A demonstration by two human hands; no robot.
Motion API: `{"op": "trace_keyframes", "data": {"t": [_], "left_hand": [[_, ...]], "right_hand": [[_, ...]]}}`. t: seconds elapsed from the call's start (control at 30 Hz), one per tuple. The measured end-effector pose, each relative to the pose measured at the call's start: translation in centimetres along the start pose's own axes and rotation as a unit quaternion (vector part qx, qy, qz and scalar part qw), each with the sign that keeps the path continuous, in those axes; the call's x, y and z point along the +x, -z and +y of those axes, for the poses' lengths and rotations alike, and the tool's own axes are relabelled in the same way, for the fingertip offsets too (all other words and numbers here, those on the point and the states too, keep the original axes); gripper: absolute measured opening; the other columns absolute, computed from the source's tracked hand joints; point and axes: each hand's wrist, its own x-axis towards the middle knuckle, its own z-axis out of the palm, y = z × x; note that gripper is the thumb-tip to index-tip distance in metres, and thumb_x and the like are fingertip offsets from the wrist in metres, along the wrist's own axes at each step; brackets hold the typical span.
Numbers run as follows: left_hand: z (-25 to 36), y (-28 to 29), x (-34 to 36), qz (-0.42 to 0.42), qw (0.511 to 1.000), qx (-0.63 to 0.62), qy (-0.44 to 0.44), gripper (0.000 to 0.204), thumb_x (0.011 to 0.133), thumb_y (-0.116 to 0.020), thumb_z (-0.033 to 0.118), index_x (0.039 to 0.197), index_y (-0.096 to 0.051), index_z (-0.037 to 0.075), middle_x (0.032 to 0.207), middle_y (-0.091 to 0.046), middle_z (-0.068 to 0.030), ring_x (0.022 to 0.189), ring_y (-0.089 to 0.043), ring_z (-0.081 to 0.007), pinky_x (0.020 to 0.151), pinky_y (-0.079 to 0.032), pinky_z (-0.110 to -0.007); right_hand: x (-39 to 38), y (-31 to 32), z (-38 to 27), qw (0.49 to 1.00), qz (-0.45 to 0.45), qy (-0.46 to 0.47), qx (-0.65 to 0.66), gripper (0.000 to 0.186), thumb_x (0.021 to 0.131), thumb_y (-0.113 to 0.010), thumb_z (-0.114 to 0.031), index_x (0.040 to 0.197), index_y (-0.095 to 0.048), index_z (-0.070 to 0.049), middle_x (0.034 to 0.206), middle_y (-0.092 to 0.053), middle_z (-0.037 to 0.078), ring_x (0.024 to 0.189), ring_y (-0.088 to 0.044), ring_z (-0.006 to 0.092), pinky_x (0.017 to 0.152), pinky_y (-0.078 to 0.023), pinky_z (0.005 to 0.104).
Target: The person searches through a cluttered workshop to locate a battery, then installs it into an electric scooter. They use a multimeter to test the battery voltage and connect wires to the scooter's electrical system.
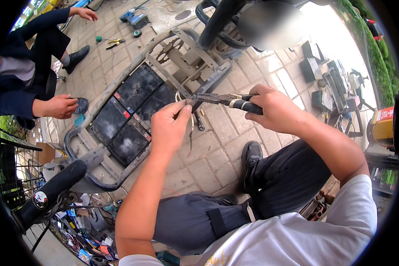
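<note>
Right hand (270, 107)'s wrapped around the black-gripped pliers (226, 100), nose right up by the left hand (170, 124), which has thumb and finger pinched on a thin wire (191, 128) dangling beside the bike frame (115, 84). Four grimy black batteries (139, 86) sit in there, someone's crouched across from it too.

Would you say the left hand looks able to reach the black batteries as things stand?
Probably yes: the left hand appears near the black batteries, whose tops look mostly uncovered, though it seems busy at the pliers.
</note>
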Motion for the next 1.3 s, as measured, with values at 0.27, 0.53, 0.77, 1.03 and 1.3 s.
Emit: {"op": "trace_keyframes", "data": {"t": [0.27, 0.53, 0.77, 1.03, 1.3], "left_hand": [[0.3, 0.0, -0.4, 0.025, 0.999, 0.035, -0.015, 0.019, 0.087, -0.065, 0.012, 0.101, -0.07, 0.0, 0.075, -0.064, -0.0003, 0.061, -0.05, -0.0043, 0.055, -0.04, -0.022], [0.6, -0.1, -0.6, 0.007, 0.999, 0.044, -0.021, 0.018, 0.086, -0.065, 0.01, 0.1, -0.07, 0.0, 0.076, -0.064, -0.0009, 0.066, -0.053, -0.0051, 0.059, -0.042, -0.022], [0.8, 0.2, -1.1, -0.003, 1.0, -0.028, -0.002, 0.02, 0.088, -0.064, 0.007, 0.106, -0.066, -0.001, 0.083, -0.064, -0.0008, 0.072, -0.056, -0.0053, 0.063, -0.045, -0.021], [1.2, 1.1, -1.5, 0.018, 0.995, -0.095, -0.009, 0.014, 0.087, -0.063, 0.003, 0.1, -0.061, -0.001, 0.086, -0.062, -0.0009, 0.078, -0.058, -0.0066, 0.069, -0.047, -0.021], [-1.7, 2.2, -0.9, 0.078, 0.991, -0.003, -0.112, 0.011, 0.081, -0.061, -0.005, 0.091, -0.06, -0.001, 0.077, -0.059, -0.0039, 0.062, -0.054, -0.0087, 0.058, -0.046, -0.023]], "right_hand": [[0.1, -0.4, 0.0, 0.999, -0.001, 0.035, -0.019, 0.024, 0.082, -0.069, -0.025, 0.088, -0.068, -0.002, 0.1, -0.059, 0.015, 0.097, -0.057, 0.0326, 0.086, -0.047, 0.0403], [0.0, -0.6, 0.0, 0.999, -0.01, 0.04, -0.026, 0.026, 0.082, -0.068, -0.028, 0.087, -0.068, -0.002, 0.098, -0.058, 0.015, 0.094, -0.058, 0.0325, 0.082, -0.047, 0.0409], [0.0, -0.6, -0.9, 0.999, -0.042, 0.024, -0.008, 0.033, 0.084, -0.067, -0.034, 0.082, -0.065, -0.001, 0.088, -0.058, 0.018, 0.082, -0.06, 0.0374, 0.074, -0.048, 0.0451], [0.8, -0.6, -1.4, 0.988, -0.136, -0.011, 0.07, 0.037, 0.084, -0.066, -0.035, 0.079, -0.064, 0.002, 0.073, -0.061, 0.019, 0.072, -0.059, 0.0354, 0.068, -0.047, 0.0435], [1.7, -0.3, -1.4, 0.915, -0.244, -0.011, 0.32, 0.04, 0.088, -0.064, -0.038, 0.076, -0.059, 0.0, 0.063, -0.055, 0.003, 0.056, -0.053, 0.0144, 0.051, -0.045, 0.0319]]}}
